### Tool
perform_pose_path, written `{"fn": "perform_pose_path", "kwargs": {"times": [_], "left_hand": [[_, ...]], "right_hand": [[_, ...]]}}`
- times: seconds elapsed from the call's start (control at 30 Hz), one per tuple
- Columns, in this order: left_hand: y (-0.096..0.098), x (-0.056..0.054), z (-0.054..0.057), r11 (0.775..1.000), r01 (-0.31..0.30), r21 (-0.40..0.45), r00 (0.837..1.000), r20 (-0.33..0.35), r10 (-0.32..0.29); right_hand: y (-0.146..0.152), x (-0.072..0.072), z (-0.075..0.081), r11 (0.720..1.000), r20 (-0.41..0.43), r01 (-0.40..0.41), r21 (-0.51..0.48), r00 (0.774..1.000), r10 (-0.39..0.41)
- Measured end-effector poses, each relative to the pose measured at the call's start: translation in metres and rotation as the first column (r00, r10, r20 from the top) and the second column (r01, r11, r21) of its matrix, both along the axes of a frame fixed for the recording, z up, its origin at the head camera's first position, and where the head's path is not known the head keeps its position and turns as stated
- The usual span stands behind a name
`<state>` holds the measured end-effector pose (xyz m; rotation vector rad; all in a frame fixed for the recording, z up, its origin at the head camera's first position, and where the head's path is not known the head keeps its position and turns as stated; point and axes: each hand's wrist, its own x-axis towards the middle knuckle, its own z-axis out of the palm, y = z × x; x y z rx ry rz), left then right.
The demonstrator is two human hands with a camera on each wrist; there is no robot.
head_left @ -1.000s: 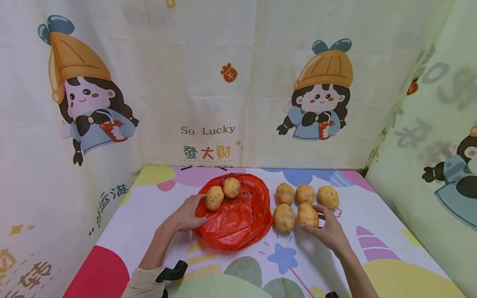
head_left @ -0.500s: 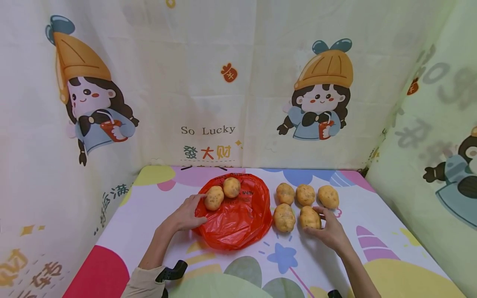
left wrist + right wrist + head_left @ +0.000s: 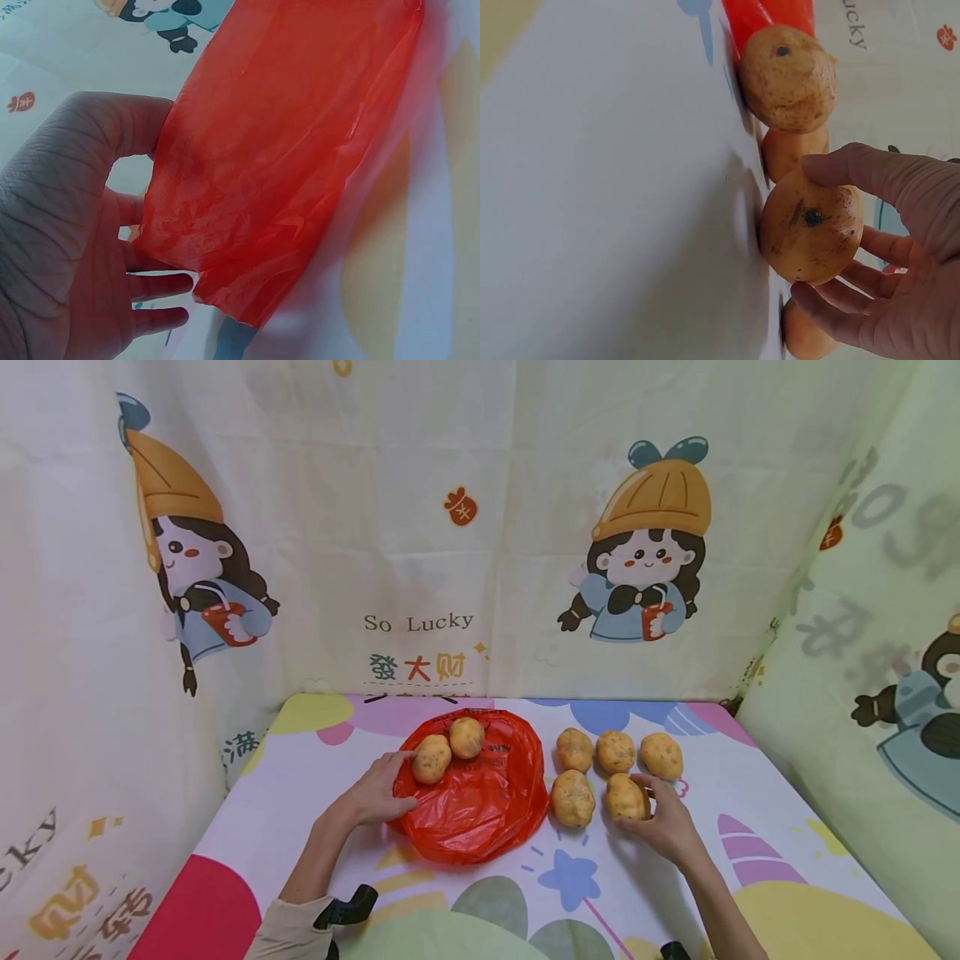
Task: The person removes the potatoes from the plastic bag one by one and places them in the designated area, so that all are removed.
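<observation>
My left hand (image 3: pixel 380 791) is at the left rim of a red plastic bag (image 3: pixel 480 814), thumb and index finger spread wide. In the left wrist view, the red bag (image 3: pixel 262 165) covers the thumb tip and some fingertips, while two straight fingers (image 3: pixel 159 287) show below its edge. Two potatoes (image 3: pixel 431 759) lie in the bag's mouth, the nearer one beside my left fingertips. To the right of the bag, my right hand (image 3: pixel 663 820) holds a potato (image 3: pixel 626 797) between thumb and fingers. The right wrist view shows this potato (image 3: pixel 810 225) close over the table.
Another potato (image 3: pixel 572 799) sits between the bag and the held one. Behind them stands a row of three potatoes (image 3: pixel 615 752). The table (image 3: pixel 480 902) has a colourful printed cover, with printed cloth (image 3: pixel 525 568) hanging at its back and sides.
My right hand has shifted a little to the right with its potato, widening the gap to the potato beside it. The left hand and the bag stay put.
</observation>
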<state>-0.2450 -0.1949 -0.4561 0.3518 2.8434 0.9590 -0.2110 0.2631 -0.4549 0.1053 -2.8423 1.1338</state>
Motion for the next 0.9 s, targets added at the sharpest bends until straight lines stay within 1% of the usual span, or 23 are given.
{"fn": "perform_pose_path", "kwargs": {"times": [0.2, 0.33, 0.47, 0.63, 0.8, 0.9], "left_hand": [[0.000, 0.000, 0.000, 1.000, -0.005, 0.000, 1.000, 0.008, 0.005], [0.000, 0.000, 0.000, 1.000, -0.001, -0.005, 1.000, 0.005, 0.001], [0.000, 0.000, 0.000, 1.000, 0.004, -0.005, 1.000, 0.002, -0.004], [0.000, 0.000, 0.000, 1.000, 0.009, -0.004, 1.000, -0.001, -0.009], [0.000, 0.000, 0.000, 1.000, 0.007, 0.000, 1.000, -0.001, -0.007], [0.000, 0.000, 0.000, 1.000, 0.005, 0.002, 1.000, -0.002, -0.005]], "right_hand": [[-0.001, 0.001, 0.000, 1.000, -0.003, 0.013, 0.015, 1.000, -0.013], [-0.003, 0.000, -0.001, 1.000, -0.025, 0.023, 0.018, 0.999, -0.023], [-0.005, 0.000, 0.000, 0.999, -0.033, 0.039, 0.004, 0.999, -0.039], [-0.009, 0.002, 0.004, 0.999, -0.042, 0.048, -0.009, 0.998, -0.049], [-0.016, 0.003, 0.010, 0.999, -0.076, 0.036, -0.018, 0.996, -0.037], [-0.021, 0.002, 0.013, 0.999, -0.070, 0.034, -0.034, 0.997, -0.037]]}}
